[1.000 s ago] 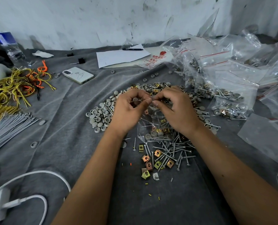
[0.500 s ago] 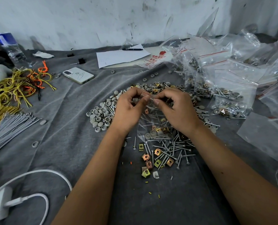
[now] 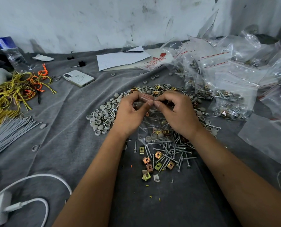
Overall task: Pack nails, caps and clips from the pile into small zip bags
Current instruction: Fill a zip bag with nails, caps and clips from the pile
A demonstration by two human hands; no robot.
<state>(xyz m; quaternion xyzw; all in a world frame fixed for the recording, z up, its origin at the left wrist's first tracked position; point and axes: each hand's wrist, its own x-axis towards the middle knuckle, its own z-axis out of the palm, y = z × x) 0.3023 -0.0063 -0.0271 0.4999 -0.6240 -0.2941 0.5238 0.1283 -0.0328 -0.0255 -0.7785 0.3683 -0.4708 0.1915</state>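
Head view: a filled zip bag (image 3: 154, 128) is pinched at its red-lined top by the left hand (image 3: 130, 115) and right hand (image 3: 177, 115) above the pile of screws (image 3: 170, 151), so sealing seems under way, and firm pressing along the strip is called for next.

Head-worn camera looks forward and down, close over the cloth-covered table (image 3: 70, 145).

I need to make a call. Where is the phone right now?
In the head view the white phone lies face down on the grey cloth, far left of the hands, between the yellow wire bundle and the sheet of paper.
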